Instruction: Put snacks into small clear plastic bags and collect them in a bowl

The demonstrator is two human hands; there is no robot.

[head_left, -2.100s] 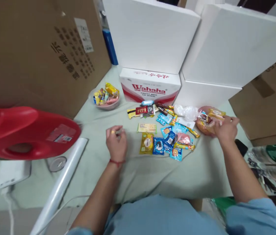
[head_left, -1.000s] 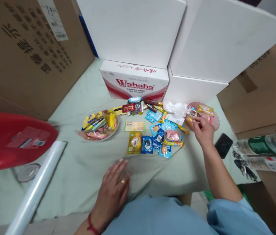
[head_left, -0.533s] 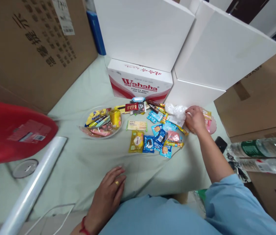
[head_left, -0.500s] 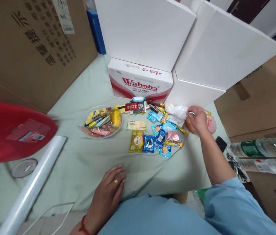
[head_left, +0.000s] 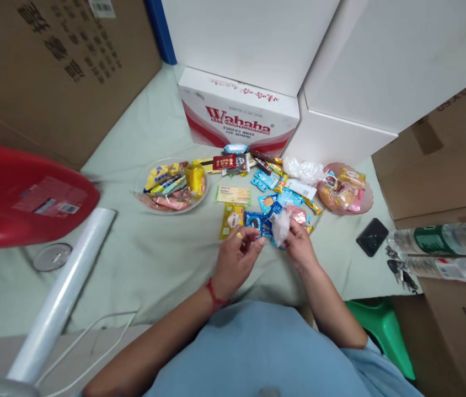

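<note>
My right hand (head_left: 300, 242) pinches a small crumpled translucent plastic bag (head_left: 281, 227) above the near part of the snack pile. Close on its left is my left hand (head_left: 239, 259), fingers loosely curled and thumb a little apart from the index finger, with nothing visible in it. Beneath and beyond the hands are blue snack packets (head_left: 253, 220), a yellow packet (head_left: 231, 218) and a pale cracker packet (head_left: 233, 194). A crumpled roll of clear plastic bags (head_left: 304, 170) lies at the back, beside a pink bowl (head_left: 368, 201) of wrapped snacks.
On the left stands a clear bowl (head_left: 199, 205) filled with snacks. A Wahaha box (head_left: 239, 118) and white panels form the back. A red container (head_left: 30, 193) and plastic film roll (head_left: 65, 292) lie left; a black phone-like object (head_left: 372, 237), keys (head_left: 401, 275) and bottles (head_left: 443, 240) lie right.
My right hand has come from the pink bowl toward the front middle and now holds the small plastic bag. My left hand has risen from the cloth to meet it. The view has shifted.
</note>
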